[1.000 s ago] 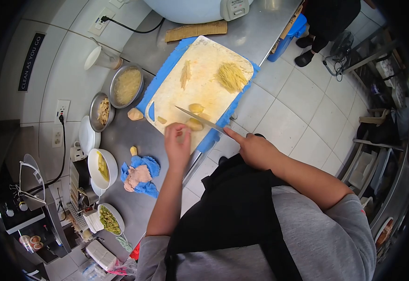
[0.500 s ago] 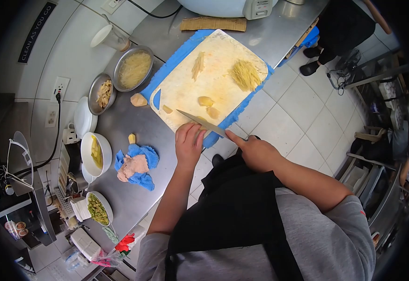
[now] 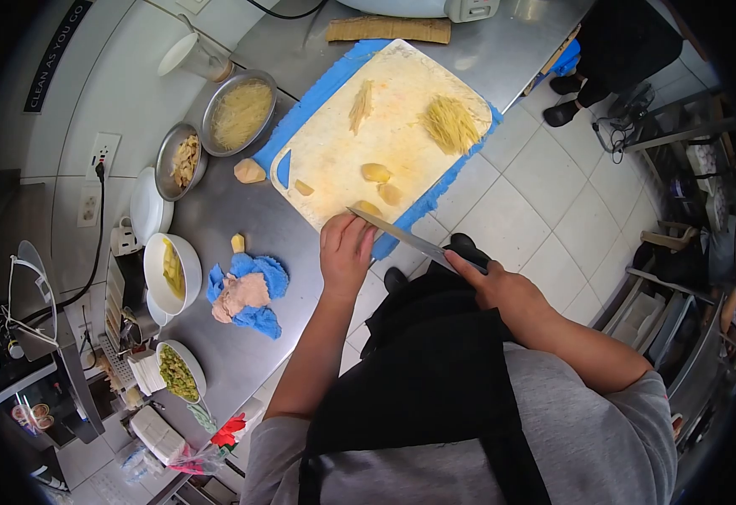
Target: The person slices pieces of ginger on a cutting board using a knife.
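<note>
White wall tiles (image 3: pixel 145 63) and pale floor tiles (image 3: pixel 545 189) frame a stainless-steel counter (image 3: pixel 216 206), where a person in a black apron (image 3: pixel 410 379) and gray shirt works at a cutting board (image 3: pixel 334 147) laid over a blue cloth (image 3: pixel 425 212). The right hand (image 3: pixel 503 290) is closed around the handle of a kitchen knife (image 3: pixel 406 239), one digit stretched toward the blade, which slants over the board's near edge. At that edge, the left hand's (image 3: pixel 347 257) fingers are bent and bunched close together beside the knife tip; whether they grip anything is hidden. Just beyond the blade sits a yellow vegetable piece (image 3: pixel 368 208), with two peeled pieces (image 3: pixel 375 172) farther off, a small slice (image 3: pixel 303 188) to their left, a sliver stack (image 3: pixel 360 105) at far left and a shred pile (image 3: pixel 450 124) at far right. Two metal bowls, one of shreds (image 3: pixel 237 116), stand left of the board, nearer the wall. Blue and pink cloths (image 3: pixel 242 295) lie at near left; another person (image 3: pixel 625 50) stands at far right.
</note>
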Demonstrator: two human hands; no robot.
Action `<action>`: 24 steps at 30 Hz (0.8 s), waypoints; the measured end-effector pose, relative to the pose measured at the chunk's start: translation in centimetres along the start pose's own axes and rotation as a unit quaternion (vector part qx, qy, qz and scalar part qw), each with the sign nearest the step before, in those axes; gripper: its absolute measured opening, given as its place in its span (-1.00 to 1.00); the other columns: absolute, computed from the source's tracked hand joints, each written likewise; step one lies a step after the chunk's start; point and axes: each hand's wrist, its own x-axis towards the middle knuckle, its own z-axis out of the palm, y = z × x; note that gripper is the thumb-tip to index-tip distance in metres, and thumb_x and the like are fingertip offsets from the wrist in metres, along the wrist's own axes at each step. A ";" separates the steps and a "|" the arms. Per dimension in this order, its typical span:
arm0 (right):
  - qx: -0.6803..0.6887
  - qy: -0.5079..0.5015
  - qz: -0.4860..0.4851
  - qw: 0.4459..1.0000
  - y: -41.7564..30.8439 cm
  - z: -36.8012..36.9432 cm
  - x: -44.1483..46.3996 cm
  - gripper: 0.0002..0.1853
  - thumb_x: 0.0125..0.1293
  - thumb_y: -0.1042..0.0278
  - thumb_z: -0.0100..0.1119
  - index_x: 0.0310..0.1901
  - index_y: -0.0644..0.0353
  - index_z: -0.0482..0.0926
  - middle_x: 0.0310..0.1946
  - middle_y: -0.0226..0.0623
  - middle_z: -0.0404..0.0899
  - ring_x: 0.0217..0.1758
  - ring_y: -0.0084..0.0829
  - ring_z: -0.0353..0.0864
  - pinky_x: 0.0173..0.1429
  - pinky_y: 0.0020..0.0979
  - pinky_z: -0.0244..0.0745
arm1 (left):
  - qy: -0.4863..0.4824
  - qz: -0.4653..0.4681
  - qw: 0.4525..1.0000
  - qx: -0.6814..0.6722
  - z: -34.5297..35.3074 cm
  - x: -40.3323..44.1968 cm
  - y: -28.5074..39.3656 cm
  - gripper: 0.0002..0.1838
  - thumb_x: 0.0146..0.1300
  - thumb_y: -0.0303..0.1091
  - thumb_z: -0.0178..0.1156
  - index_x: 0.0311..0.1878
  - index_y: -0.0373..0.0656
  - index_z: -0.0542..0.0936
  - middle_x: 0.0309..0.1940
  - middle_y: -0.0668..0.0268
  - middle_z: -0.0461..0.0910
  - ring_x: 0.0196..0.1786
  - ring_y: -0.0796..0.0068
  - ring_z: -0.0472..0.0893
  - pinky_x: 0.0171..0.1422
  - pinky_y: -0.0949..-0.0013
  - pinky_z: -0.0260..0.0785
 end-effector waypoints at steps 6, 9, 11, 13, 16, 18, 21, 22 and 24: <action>-0.026 -0.008 0.009 1.000 -0.2 0.0 -0.3 -0.18 0.35 0.45 0.05 0.56 -0.32 -0.06 -0.26 0.03 0.49 -0.44 -0.11 0.66 -0.37 -0.22 0.64 | -0.001 -0.001 1.000 -0.006 0.0 0.1 0.0 -0.68 0.01 -0.51 0.45 -0.12 -0.16 0.63 -0.08 0.22 0.56 -0.02 0.15 0.55 0.09 0.21 0.41; -0.036 -0.007 0.013 0.999 -0.4 0.2 0.1 -0.17 0.35 0.46 0.04 0.56 -0.33 -0.07 -0.26 0.02 0.49 -0.43 -0.10 0.67 -0.39 -0.23 0.64 | -0.005 -0.009 1.000 -0.006 0.0 0.1 0.1 -0.68 0.01 -0.50 0.45 -0.12 -0.17 0.63 -0.09 0.22 0.56 -0.02 0.15 0.55 0.08 0.20 0.41; -0.044 -0.009 0.019 0.999 -0.6 0.3 0.6 -0.17 0.35 0.46 0.04 0.56 -0.34 -0.08 -0.26 0.03 0.50 -0.43 -0.10 0.67 -0.39 -0.23 0.64 | -0.003 -0.009 1.000 -0.005 0.0 0.1 0.1 -0.68 0.01 -0.49 0.45 -0.13 -0.17 0.63 -0.09 0.22 0.56 -0.02 0.15 0.55 0.08 0.20 0.42; -0.002 -0.036 0.043 0.998 -0.8 0.3 1.4 -0.18 0.34 0.42 0.03 0.56 -0.35 -0.06 -0.20 0.11 0.50 -0.27 0.02 0.69 -0.17 -0.13 0.63 | 0.000 -0.006 1.000 -0.004 0.0 0.1 0.1 -0.68 0.01 -0.49 0.45 -0.13 -0.17 0.63 -0.09 0.22 0.56 -0.03 0.15 0.55 0.07 0.20 0.42; -0.003 -0.054 0.067 0.996 -1.8 0.3 3.5 -0.20 0.34 0.40 0.02 0.55 -0.36 -0.05 -0.17 0.14 0.51 -0.23 0.06 0.69 -0.14 -0.11 0.63 | 0.001 0.000 1.000 -0.002 0.1 0.0 -0.1 -0.68 0.02 -0.47 0.46 -0.13 -0.17 0.62 -0.10 0.21 0.56 -0.03 0.14 0.56 0.07 0.20 0.42; 0.002 -0.035 0.053 0.998 -1.4 1.0 5.3 -0.20 0.34 0.41 0.02 0.55 -0.36 -0.04 -0.17 0.14 0.51 -0.23 0.07 0.69 -0.14 -0.10 0.63 | 0.003 0.006 1.000 0.006 0.2 0.0 -0.2 -0.69 0.01 -0.45 0.47 -0.14 -0.16 0.62 -0.10 0.21 0.56 -0.04 0.14 0.56 0.07 0.20 0.43; 0.005 0.017 0.012 1.000 -0.9 2.2 6.7 -0.19 0.32 0.45 0.02 0.55 -0.33 -0.03 -0.20 0.12 0.53 -0.27 0.06 0.68 -0.19 -0.10 0.64 | 0.005 0.008 1.000 0.010 0.3 -0.1 -0.2 -0.68 0.02 -0.44 0.47 -0.14 -0.16 0.62 -0.11 0.21 0.56 -0.04 0.15 0.56 0.07 0.21 0.43; 0.004 0.046 -0.014 0.999 -0.8 2.3 6.8 -0.17 0.30 0.49 0.03 0.55 -0.29 -0.03 -0.23 0.10 0.54 -0.31 0.04 0.68 -0.24 -0.10 0.64 | 0.005 0.009 1.000 0.011 0.2 -0.1 -0.2 -0.68 0.02 -0.44 0.47 -0.14 -0.16 0.62 -0.11 0.21 0.56 -0.04 0.15 0.56 0.07 0.21 0.43; -0.002 0.037 -0.012 0.999 -0.9 1.7 5.9 -0.18 0.30 0.49 0.03 0.54 -0.28 -0.01 -0.24 0.09 0.54 -0.33 0.03 0.68 -0.26 -0.11 0.64 | 0.004 0.002 1.000 0.008 0.2 0.0 -0.1 -0.69 0.05 -0.42 0.46 -0.12 -0.13 0.63 -0.11 0.25 0.54 -0.02 0.17 0.55 0.08 0.21 0.45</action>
